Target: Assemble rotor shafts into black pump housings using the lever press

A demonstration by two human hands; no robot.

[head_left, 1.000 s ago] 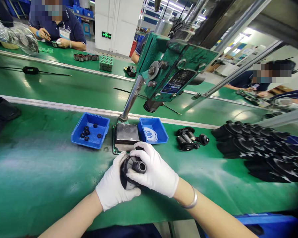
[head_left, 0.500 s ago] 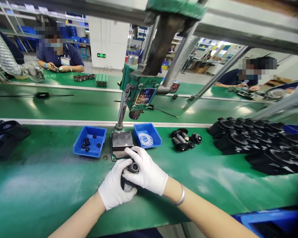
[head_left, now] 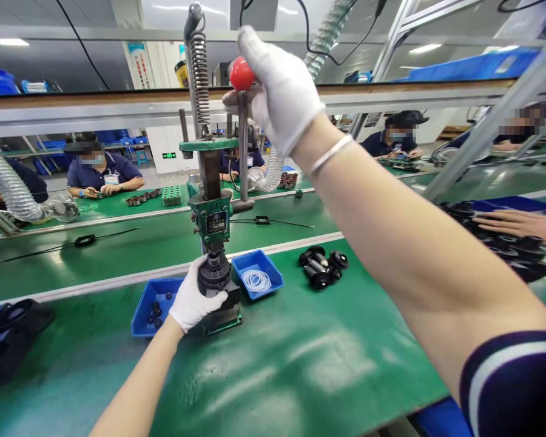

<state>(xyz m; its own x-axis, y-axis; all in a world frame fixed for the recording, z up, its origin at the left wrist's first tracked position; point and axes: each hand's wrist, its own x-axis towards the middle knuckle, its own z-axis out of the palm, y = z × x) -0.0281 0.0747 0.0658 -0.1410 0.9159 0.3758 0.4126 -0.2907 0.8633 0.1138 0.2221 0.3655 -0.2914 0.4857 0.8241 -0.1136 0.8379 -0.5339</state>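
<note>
My left hand (head_left: 193, 300) is wrapped round a round black part (head_left: 213, 274), steadying it on the base of the green press (head_left: 212, 221). The press ram touches the top of this part. Raised high, my right hand (head_left: 277, 91) grips the red ball knob (head_left: 241, 74) of the press lever, with fingers above and below the ball. Both hands wear white gloves. Beside the press, a blue tray (head_left: 275, 285) holds white rings, and another blue tray (head_left: 139, 315) on the left holds small black parts.
Black cylindrical assemblies (head_left: 321, 267) lie right of the press. Black housings (head_left: 9, 340) sit at far left. Another person's hand (head_left: 519, 224) reaches over black parts (head_left: 505, 249) at right. Several people work beyond the green conveyor (head_left: 164, 233). A metal shelf beam (head_left: 95, 115) crosses above.
The view has tilted up. My hands have parted: the left has carried the black part onto the press base, and the right has risen to the lever knob. The ram is now down on the part.
</note>
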